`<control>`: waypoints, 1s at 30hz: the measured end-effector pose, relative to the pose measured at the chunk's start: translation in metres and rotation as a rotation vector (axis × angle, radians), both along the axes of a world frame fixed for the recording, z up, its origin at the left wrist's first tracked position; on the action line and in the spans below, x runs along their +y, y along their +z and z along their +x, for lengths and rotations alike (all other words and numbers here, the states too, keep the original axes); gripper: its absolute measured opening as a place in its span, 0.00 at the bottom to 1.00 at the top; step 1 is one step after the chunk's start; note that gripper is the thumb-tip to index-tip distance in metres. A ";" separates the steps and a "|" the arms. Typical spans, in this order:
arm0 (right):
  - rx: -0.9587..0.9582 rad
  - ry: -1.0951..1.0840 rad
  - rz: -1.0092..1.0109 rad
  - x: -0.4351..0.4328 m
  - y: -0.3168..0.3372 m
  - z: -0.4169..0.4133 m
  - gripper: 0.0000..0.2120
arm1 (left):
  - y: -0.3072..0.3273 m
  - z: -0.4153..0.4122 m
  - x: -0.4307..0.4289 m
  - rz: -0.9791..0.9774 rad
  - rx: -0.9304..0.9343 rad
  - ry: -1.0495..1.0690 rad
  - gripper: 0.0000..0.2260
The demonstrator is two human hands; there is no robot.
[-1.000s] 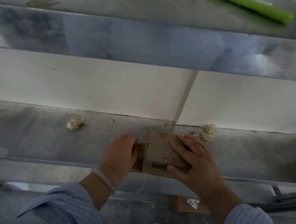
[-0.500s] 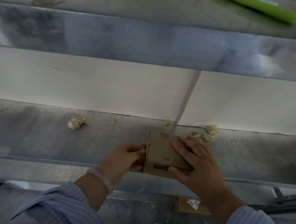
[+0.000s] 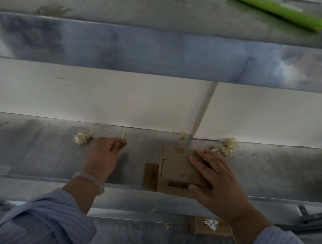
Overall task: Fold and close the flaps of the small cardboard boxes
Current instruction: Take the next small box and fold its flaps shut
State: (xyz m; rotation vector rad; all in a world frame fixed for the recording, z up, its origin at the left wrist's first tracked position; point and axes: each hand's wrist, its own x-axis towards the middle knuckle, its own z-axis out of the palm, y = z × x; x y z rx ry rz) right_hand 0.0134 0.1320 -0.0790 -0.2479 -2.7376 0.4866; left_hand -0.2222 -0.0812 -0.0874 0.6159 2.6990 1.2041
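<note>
A small brown cardboard box (image 3: 177, 168) with a barcode on its near side lies on the metal shelf (image 3: 35, 153). Its left end flap (image 3: 150, 176) sticks out flat, unfolded. My right hand (image 3: 215, 178) rests on the box's right half, fingers spread over the top and thumb on the near side. My left hand (image 3: 104, 153) is well to the left of the box, off it, with fingertips pinched near a small scrap (image 3: 123, 138); whether it holds the scrap is unclear.
Crumpled bits of tape or film lie on the shelf at the left (image 3: 83, 137) and behind the box (image 3: 228, 147). A white panel (image 3: 99, 96) backs the shelf. A green roll (image 3: 279, 10) lies on the upper surface. Another labelled box (image 3: 210, 226) sits below.
My left hand has left the box's left end and moved left and away toward the scraps. The left flap now lies open. My right hand has kept the box in place.
</note>
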 end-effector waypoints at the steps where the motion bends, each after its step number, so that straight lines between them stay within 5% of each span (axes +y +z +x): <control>1: -0.015 0.017 0.000 0.002 0.002 0.001 0.29 | 0.002 -0.008 -0.001 -0.019 0.024 0.006 0.12; 5: -0.059 0.069 0.001 0.005 0.013 -0.003 0.27 | 0.006 -0.026 0.000 -0.141 0.131 0.020 0.17; 7: -0.056 0.081 0.027 0.004 0.019 -0.008 0.26 | 0.014 -0.015 0.007 -0.036 0.176 -0.053 0.14; 16: -0.063 -0.111 0.087 -0.010 0.037 -0.012 0.23 | 0.029 0.069 0.035 0.158 -0.036 -0.392 0.06; 22: -0.073 -0.551 -0.416 -0.017 0.044 0.003 0.36 | 0.020 0.077 0.038 0.145 -0.167 -0.280 0.11; 25: 0.008 -0.581 -0.563 -0.019 0.040 0.006 0.27 | 0.019 0.079 0.037 0.288 -0.270 -0.309 0.12; 28: 0.125 -0.601 -0.701 -0.021 0.040 0.005 0.05 | 0.032 0.082 0.042 0.484 -0.568 -0.180 0.11; 30: 0.132 -0.598 -0.665 -0.018 0.041 0.002 0.11 | 0.036 0.079 0.045 0.472 -0.649 -0.141 0.19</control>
